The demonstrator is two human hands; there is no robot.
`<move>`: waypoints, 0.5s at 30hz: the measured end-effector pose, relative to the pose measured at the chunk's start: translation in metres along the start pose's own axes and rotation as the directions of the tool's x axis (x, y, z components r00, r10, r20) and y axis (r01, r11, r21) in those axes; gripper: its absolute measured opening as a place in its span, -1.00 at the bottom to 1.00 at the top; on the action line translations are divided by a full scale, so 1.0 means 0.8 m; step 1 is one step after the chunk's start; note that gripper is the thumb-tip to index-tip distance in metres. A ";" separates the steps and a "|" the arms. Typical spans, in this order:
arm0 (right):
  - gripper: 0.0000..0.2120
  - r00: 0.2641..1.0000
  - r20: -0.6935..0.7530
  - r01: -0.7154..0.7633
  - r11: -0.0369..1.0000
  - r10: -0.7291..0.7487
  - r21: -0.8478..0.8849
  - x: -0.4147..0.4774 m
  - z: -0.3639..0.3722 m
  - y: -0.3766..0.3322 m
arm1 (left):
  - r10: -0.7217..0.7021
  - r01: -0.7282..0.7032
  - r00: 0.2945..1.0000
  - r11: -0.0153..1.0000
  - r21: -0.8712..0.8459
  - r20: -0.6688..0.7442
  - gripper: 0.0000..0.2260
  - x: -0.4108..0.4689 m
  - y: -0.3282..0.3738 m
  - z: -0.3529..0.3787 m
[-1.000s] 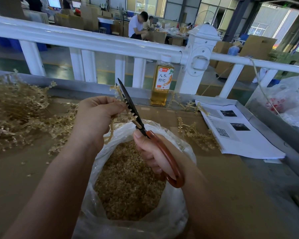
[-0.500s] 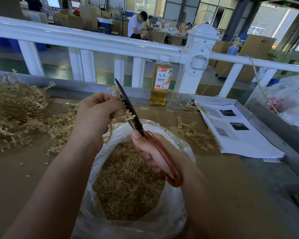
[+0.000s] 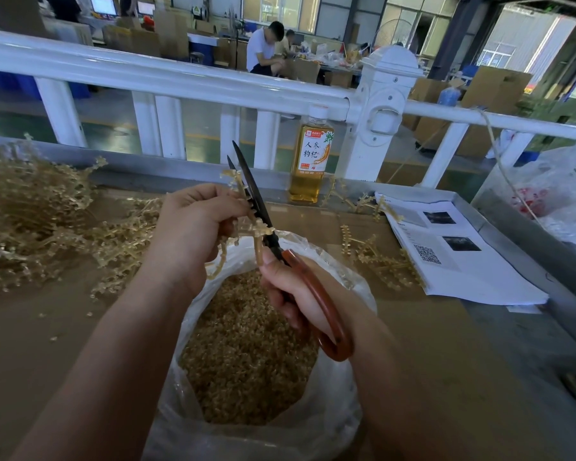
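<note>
Head view: the left hand (image 3: pixel 193 227) is curled round a tan plastic sprig (image 3: pixel 233 179), held above the open mouth of a clear bag (image 3: pixel 343 271) filled with small tan bits. The fingers hide the sprig's middle; only its top and dangling lower end show. The right hand (image 3: pixel 293 291) is clamped on the red-brown handles of the scissors (image 3: pixel 254 194). The dark blades stand slightly apart at the tips, against the sprig. The bag's bottom is cut off at the lower edge. A pile of sprigs (image 3: pixel 30 221) lies on the bench (image 3: pixel 30 344), left of the bag.
</note>
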State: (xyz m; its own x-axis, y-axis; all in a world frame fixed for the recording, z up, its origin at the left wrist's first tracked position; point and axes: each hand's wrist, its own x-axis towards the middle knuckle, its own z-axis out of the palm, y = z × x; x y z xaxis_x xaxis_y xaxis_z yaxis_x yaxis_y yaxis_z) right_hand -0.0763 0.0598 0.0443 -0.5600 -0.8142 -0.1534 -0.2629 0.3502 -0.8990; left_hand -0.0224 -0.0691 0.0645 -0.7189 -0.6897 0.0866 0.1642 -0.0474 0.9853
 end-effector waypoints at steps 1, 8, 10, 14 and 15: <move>-0.69 1.000 -0.005 0.000 1.000 0.000 0.006 -0.001 0.000 0.000 | -0.003 0.002 1.000 1.000 0.002 0.012 -0.81 -0.001 0.000 0.001; -0.67 1.000 -0.021 -0.007 1.000 0.008 0.006 -0.002 0.000 -0.003 | -0.035 0.034 0.998 0.999 0.011 0.047 -0.81 -0.001 0.004 -0.002; -0.66 1.000 -0.025 -0.009 1.000 0.010 0.017 -0.003 0.000 -0.005 | -0.043 0.043 0.998 0.999 -0.002 0.048 -0.81 -0.001 0.005 -0.002; -0.64 0.999 -0.023 -0.046 0.998 0.047 0.050 -0.003 -0.001 -0.008 | -0.055 0.056 0.997 0.998 -0.022 0.047 -0.81 0.000 0.004 0.000; -0.64 0.999 -0.021 -0.048 0.997 0.049 0.062 -0.003 -0.001 -0.009 | -0.057 0.058 0.997 0.998 -0.021 0.047 -0.80 0.000 0.003 0.000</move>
State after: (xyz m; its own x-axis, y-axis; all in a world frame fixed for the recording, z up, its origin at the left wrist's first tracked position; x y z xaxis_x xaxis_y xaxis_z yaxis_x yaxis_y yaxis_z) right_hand -0.0738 0.0593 0.0511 -0.5887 -0.7860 -0.1889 -0.1867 0.3596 -0.9142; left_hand -0.0221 -0.0694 0.0669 -0.7578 -0.6514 0.0374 0.1369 -0.1027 0.9853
